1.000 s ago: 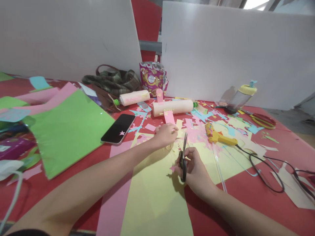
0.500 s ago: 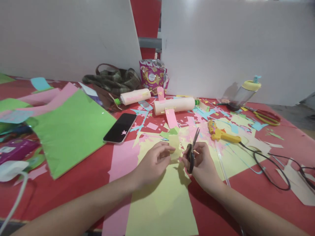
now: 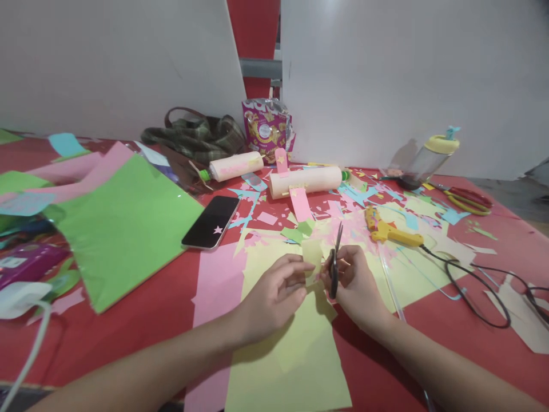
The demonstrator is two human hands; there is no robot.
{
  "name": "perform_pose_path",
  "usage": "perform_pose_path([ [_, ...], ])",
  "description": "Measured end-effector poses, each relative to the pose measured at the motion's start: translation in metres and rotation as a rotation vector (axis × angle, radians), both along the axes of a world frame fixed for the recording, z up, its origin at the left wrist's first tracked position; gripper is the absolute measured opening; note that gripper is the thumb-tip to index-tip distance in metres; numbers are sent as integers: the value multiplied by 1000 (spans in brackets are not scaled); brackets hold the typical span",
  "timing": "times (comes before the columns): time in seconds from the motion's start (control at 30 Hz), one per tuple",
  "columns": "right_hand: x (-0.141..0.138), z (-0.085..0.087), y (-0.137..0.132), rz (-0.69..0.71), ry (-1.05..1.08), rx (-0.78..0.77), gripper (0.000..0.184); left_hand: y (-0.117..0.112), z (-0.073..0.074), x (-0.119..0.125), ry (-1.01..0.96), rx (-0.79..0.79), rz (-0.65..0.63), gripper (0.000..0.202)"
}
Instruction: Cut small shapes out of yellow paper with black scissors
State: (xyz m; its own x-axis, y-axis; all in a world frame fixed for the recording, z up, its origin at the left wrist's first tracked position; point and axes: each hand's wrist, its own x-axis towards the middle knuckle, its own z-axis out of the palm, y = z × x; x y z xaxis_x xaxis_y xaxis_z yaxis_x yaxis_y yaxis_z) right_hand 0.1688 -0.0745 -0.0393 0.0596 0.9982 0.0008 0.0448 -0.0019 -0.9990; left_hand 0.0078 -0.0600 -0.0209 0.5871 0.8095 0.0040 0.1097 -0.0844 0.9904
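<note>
A small yellow paper piece [image 3: 312, 254] is gripped between the fingers of my left hand [image 3: 274, 294]. My right hand [image 3: 355, 283] is closed around a pair of dark-handled scissors [image 3: 333, 266], blades pointing up and away from me. Its fingertips come close to the right edge of the paper piece; whether they touch it I cannot tell. Both hands are above a yellow sheet [image 3: 291, 366], which overlaps a pink sheet [image 3: 210, 320] on the red table. Beyond them lies a paper-wrapped bottle [image 3: 309, 181] with pink strips and a green cap.
A yellow glue gun [image 3: 394, 233] with a black cord lies to the right, amid paper scraps. Left are a phone [image 3: 211, 222] and a green sheet [image 3: 128, 229]. Farther back stand a snack bag [image 3: 268, 129], another wrapped bottle [image 3: 235, 166] and a clear tumbler [image 3: 431, 160].
My hands have shifted slightly to the right with the yellow paper piece and the scissors. The scissor blades look closer together. The whole view has moved a little.
</note>
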Motion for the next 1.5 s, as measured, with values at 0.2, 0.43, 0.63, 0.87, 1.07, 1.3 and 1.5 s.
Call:
perform_pose_path([
  [0.2,0,0,-1,2,-7,6,32,-1,-2,-1,8,-12,-19,29],
  [0.43,1,-2,-1,-6,-54,12,31,-2,-5,1,-96,-61,-38,31],
  [0.63,0,-3,-1,-34,-32,-2,32,-3,-5,-1,-124,-69,-29,32],
  [0.87,-1,-4,1,1,61,6,39,-2,-3,-1,-120,-110,-4,29],
  [1.07,0,-6,-2,-3,86,28,35,-2,-3,1,-123,-130,0,27],
  [1.3,-3,4,-1,37,184,-22,40,-3,-3,3,-91,-277,110,24],
  [1.5,-6,5,-5,26,216,-98,39,-1,-1,7,-8,-334,97,23],
])
